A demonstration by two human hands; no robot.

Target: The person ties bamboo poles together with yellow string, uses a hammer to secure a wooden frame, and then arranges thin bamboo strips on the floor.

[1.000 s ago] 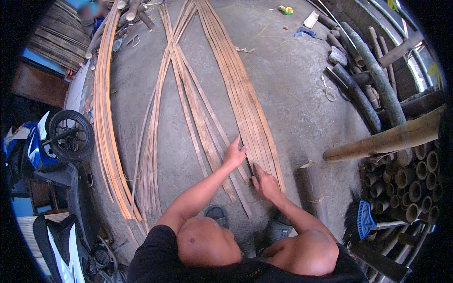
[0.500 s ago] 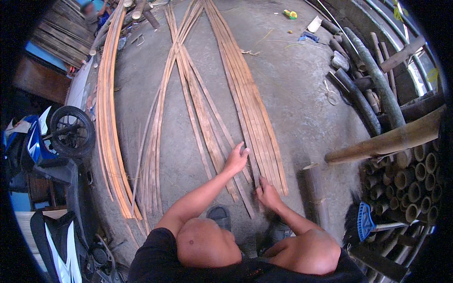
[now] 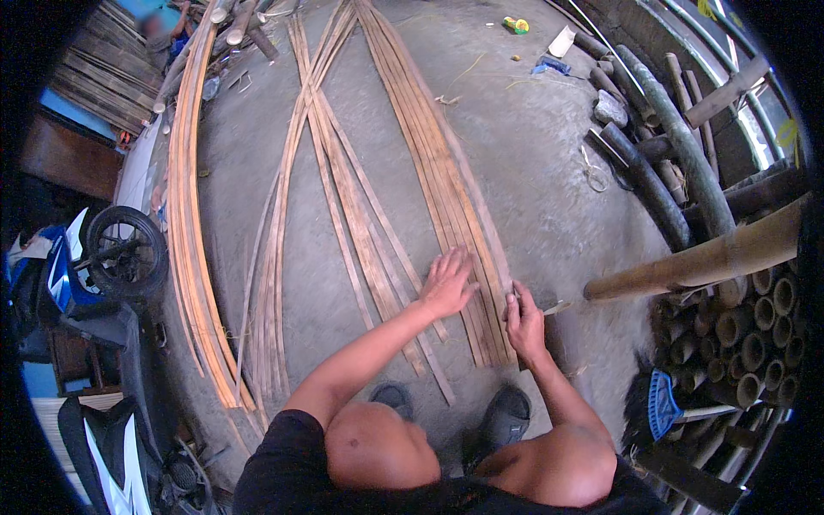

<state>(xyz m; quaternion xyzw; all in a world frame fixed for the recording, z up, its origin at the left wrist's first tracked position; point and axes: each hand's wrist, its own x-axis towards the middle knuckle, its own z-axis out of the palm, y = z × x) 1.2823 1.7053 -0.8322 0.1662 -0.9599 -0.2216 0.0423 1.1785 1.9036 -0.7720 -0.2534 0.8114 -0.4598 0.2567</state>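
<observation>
A row of long bamboo strips (image 3: 427, 163) lies side by side on the concrete floor in front of me. My left hand (image 3: 448, 283) rests on the row near its close end, fingers stretched out. At the row's right edge, my right hand (image 3: 524, 324) is closed, thumb up, around the near part of a greyer bamboo strip (image 3: 482, 206). That strip runs along the outside of the row; the fingers partly hide its end. Looser bamboo strips (image 3: 365, 225) cross one another to the left of my left hand.
Farther left lies another bundle of strips (image 3: 190, 172), beside a parked motorbike (image 3: 73, 257). On the right are dark bamboo poles (image 3: 644, 180), a thick pale pole (image 3: 687, 262), stacked cut tubes (image 3: 755, 343) and a blue broom (image 3: 663, 403). A person (image 3: 167, 39) sits at the far left.
My right hand has moved right with a strip, from the row's left side to its right edge. My left hand has shifted slightly right and flattened onto the strips.
</observation>
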